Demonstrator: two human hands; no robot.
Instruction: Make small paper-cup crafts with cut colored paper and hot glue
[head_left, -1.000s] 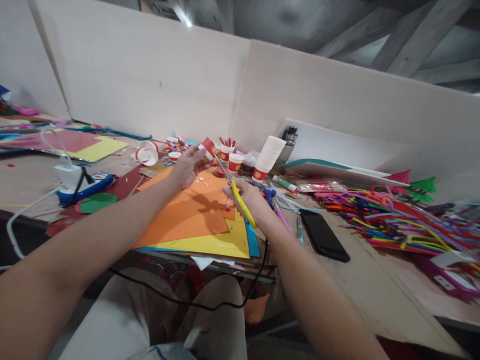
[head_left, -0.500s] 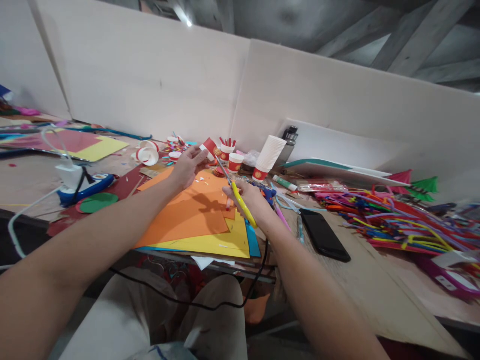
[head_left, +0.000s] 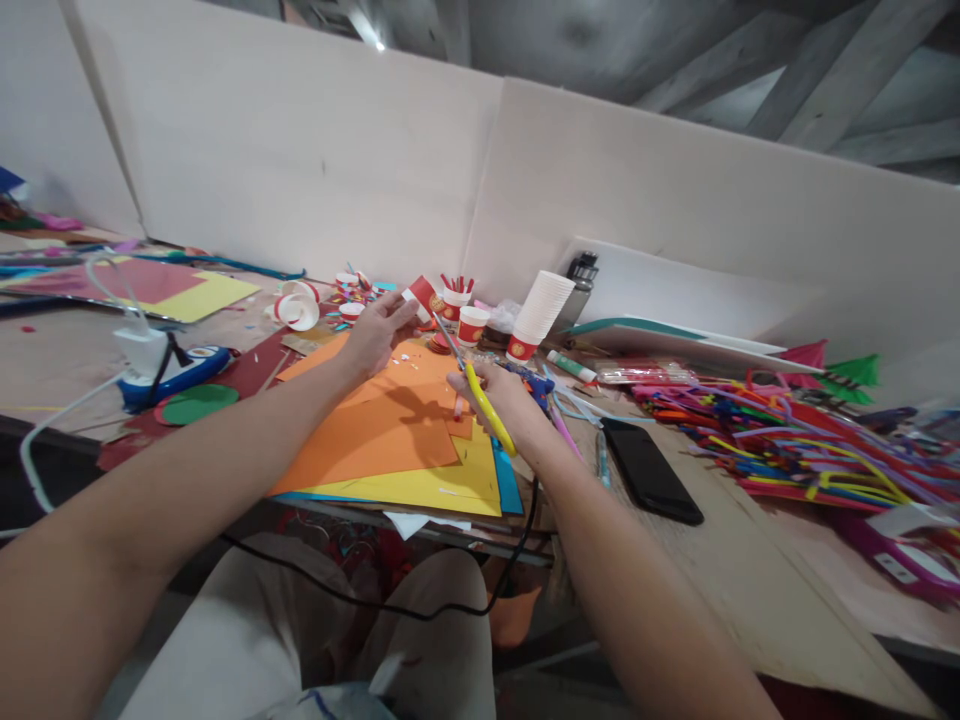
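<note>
My left hand (head_left: 384, 328) pinches a red and white paper cup piece (head_left: 423, 293) with a gold emblem, raised over the desk. In my right hand (head_left: 499, 398) is a pair of yellow-handled scissors (head_left: 486, 405), fingers closed around the handles. The blade tips reach up to the lower right edge of the cup piece; whether they touch it I cannot tell. Below both hands lie orange paper sheets (head_left: 360, 435) with small white scraps, on top of a yellow sheet (head_left: 472, 485). Just behind the scissors stand a paper cup (head_left: 472, 324) and another cup holding red strips (head_left: 454, 302).
A stack of paper cups (head_left: 541, 310) leans near a dark bottle (head_left: 581, 285). To the right are a black phone (head_left: 651, 470), a glue stick (head_left: 571, 366) and a pile of pipe cleaners (head_left: 787, 440). A blue power strip (head_left: 176, 378) sits at left.
Almost nothing differs. The whole view has shifted very slightly; both hands, the cup piece and the scissors keep the same positions relative to each other.
</note>
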